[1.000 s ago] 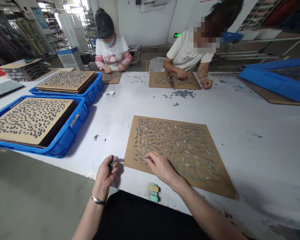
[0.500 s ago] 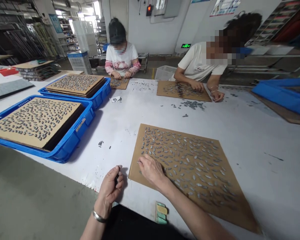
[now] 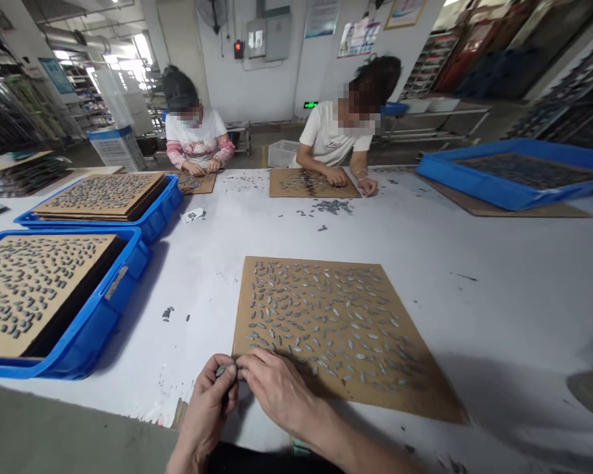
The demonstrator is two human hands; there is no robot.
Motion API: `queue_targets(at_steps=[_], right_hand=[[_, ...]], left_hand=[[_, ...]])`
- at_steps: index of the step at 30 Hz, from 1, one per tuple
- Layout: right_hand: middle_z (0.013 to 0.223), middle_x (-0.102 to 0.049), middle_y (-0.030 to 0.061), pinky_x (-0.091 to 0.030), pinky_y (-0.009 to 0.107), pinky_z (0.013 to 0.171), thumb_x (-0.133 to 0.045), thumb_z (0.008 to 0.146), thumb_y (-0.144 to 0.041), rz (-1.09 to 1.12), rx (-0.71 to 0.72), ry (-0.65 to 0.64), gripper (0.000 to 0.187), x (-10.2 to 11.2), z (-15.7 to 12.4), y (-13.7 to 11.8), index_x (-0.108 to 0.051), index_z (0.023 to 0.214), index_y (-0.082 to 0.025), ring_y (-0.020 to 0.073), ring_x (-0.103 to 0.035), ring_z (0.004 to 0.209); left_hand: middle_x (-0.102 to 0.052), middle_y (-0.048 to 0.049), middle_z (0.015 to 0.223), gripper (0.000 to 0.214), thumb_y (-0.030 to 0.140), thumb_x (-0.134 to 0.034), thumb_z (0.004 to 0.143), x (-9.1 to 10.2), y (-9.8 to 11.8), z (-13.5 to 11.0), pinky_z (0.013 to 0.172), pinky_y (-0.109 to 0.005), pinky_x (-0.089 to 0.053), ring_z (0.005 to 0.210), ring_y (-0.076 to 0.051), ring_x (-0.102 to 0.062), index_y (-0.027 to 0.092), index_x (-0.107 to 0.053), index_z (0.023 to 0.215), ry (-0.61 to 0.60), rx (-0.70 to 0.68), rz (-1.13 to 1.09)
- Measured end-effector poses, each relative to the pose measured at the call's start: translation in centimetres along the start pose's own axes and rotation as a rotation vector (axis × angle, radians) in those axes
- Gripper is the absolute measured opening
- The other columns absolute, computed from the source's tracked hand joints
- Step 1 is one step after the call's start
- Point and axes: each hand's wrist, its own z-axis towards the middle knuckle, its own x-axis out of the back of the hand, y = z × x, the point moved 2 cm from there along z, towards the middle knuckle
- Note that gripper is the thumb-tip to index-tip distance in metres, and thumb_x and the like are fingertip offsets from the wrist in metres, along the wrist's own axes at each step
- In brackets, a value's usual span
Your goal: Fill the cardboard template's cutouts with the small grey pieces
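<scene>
The left hand (image 3: 210,398) was curled near the close edge of the worktop (image 3: 524,289), its grip pinching a small dark piece (image 3: 221,370) between thumb and forefinger. The right hand (image 3: 281,392) reached across to it, over the lower left corner of a cardboard sheet (image 3: 427,398), and the fingertips of the two hands met just beside that corner; what lay between them was hidden, so whether the right grip was pinching anything could not be told. The sheet lay flat on the worktop, covered with slim grey pieces (image 3: 357,315) set apart in loose rows. Off to the left, a small clump (image 3: 167,314) of similar pieces rested on the white surface, with a single one just beside it. Farther left, a near blue tub (image 3: 103,322) and a far blue tub (image 3: 170,196) each held stacked sheets, the top ones dotted with pieces. Across the worktop, two people (image 3: 197,141) in white shirts bent over sheets of their own, a heap (image 3: 332,207) of pieces near the one on the right. A blue tray (image 3: 504,194) stood at the far right, partly over another board (image 3: 538,213).
</scene>
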Motion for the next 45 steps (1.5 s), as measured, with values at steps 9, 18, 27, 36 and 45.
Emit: queue_targets(at_steps=[9, 18, 27, 36, 45], right_hand=[[0.096, -0.076, 0.0016, -0.052, 0.025, 0.088, -0.063, 0.095, -0.017, 0.214, -0.06, 0.187, 0.011, 0.2, -2.4, 1.7, -0.071, 0.099, -0.023, 0.0166, -0.071, 0.096], [0.095, -0.071, 0.0037, -0.054, 0.029, 0.074, -0.052, 0.1, -0.02, 0.158, -0.237, 0.473, 0.015, 3.3, -8.7, 7.1, -0.065, 0.094, -0.024, 0.0185, -0.067, 0.084], [0.091, -0.072, 0.006, -0.047, 0.032, 0.076, -0.052, 0.096, -0.024, -0.192, -0.444, 0.6, 0.019, 6.6, -9.4, 15.5, -0.069, 0.087, -0.024, 0.0219, -0.066, 0.083], [0.095, -0.073, 0.0052, -0.041, 0.032, 0.08, -0.057, 0.096, -0.021, -0.29, -0.487, 0.475, 0.017, 6.0, -7.8, 16.5, -0.072, 0.087, -0.023, 0.0207, -0.065, 0.086], [0.092, -0.07, 0.0061, -0.049, 0.034, 0.082, -0.053, 0.098, -0.025, -0.178, -0.409, 0.652, 0.018, 8.8, -8.6, 15.8, -0.068, 0.089, -0.022, 0.0208, -0.065, 0.083]], left_hand=[[-0.045, 0.0085, 0.057, 0.052, 0.054, -0.093, 0.066, -1.5, -1.7, 0.1, 0.041, -0.014, -0.015, 0.047, -0.002, -0.025, 0.017, -0.06, 0.082, -0.1, 0.156, 0.076], [-0.064, -0.0048, 0.087, 0.022, 0.018, -0.075, 0.087, -3.6, -0.8, -0.7, 0.043, -0.015, -0.04, 0.057, -0.006, -0.048, 0.009, -0.069, 0.106, 0.003, 0.349, -0.243], [-0.067, -0.0069, 0.086, 0.021, 0.022, -0.079, 0.084, -4.9, -1.3, -0.1, 0.037, -0.015, -0.033, 0.055, -0.007, -0.048, 0.013, -0.066, 0.097, -0.03, 0.174, -0.093], [-0.066, -0.0042, 0.082, 0.039, 0.027, -0.095, 0.067, -4.9, -1.9, 0.4, 0.038, -0.011, -0.026, 0.053, -0.002, -0.042, 0.01, -0.07, 0.093, -0.13, 0.271, -0.058], [-0.064, -0.0017, 0.076, 0.042, 0.031, -0.096, 0.065, -6.1, -1.9, 1.0, 0.041, -0.014, -0.026, 0.052, -0.003, -0.04, 0.012, -0.072, 0.094, -0.138, 0.27, -0.009]])
